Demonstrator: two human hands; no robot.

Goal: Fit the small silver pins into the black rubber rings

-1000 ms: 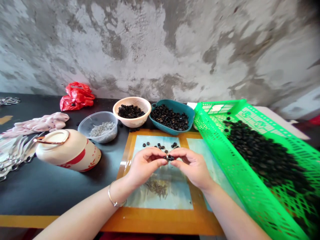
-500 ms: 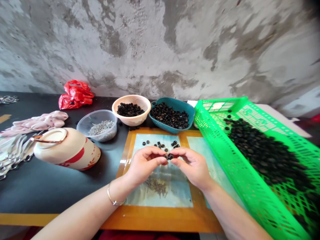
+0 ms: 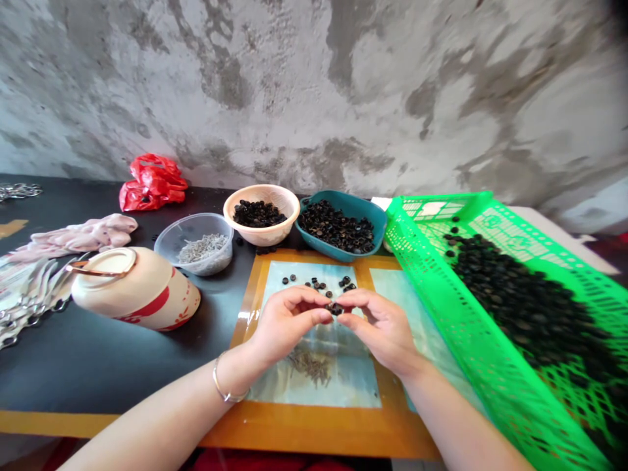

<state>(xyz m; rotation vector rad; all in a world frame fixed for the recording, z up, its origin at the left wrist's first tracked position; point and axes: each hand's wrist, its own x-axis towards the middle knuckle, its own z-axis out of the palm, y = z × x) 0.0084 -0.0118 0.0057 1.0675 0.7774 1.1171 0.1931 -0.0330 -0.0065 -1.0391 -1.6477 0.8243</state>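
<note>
Between my fingertips, above the light blue sheet, is a small round black part. My left hand pinches it from the left, thumb and forefinger closed. From the other side my right hand pinches it too. Whether it is one piece or two pressed together I cannot tell. Several loose black round parts lie on the sheet just beyond my fingers. Nearer to me, a small heap of thin metal pins rests on the same sheet, below my hands.
A green plastic crate of black parts fills the right side. At the back stand a teal basin, a pink bowl and a clear tub of pins. A white flask, gloves and a red bag are left.
The view has shifted slightly, so everything sits a little further right. Both hands stay together at the black part, which has turned a little between the fingertips.
</note>
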